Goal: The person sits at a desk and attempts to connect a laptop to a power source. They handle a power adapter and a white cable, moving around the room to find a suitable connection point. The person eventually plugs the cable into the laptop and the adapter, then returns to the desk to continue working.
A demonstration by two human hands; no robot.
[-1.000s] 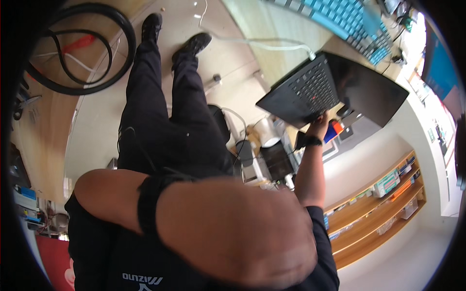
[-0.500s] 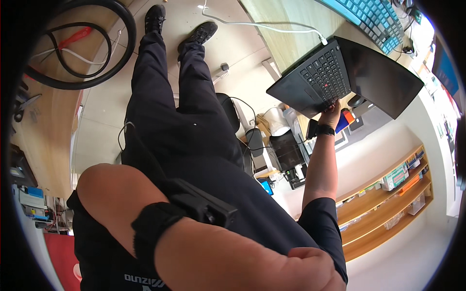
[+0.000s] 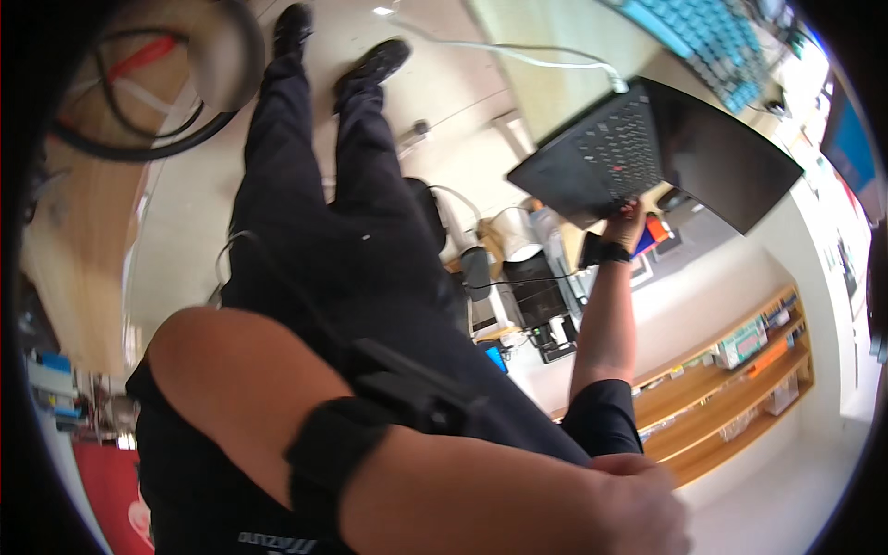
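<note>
An open black laptop is at the upper right, with a white cable plugged into its edge. My right hand is closed on the near edge of its base, and that wrist wears a black strap with a small black box. My left forearm crosses low in front of my dark clothes. My left hand is beside my right sleeve, blurred, so its fingers cannot be made out. A wide black band with a black device wraps the left wrist.
A wooden table with a teal keyboard lies beyond the laptop. To the left, another wooden table carries a thick black hose loop. Wooden shelves stand at the right. A white cable runs across the table edge.
My left hand and forearm have moved right. The right hand keeps its hold on the laptop, which has barely shifted. The whole view has swung slightly and blurred.
</note>
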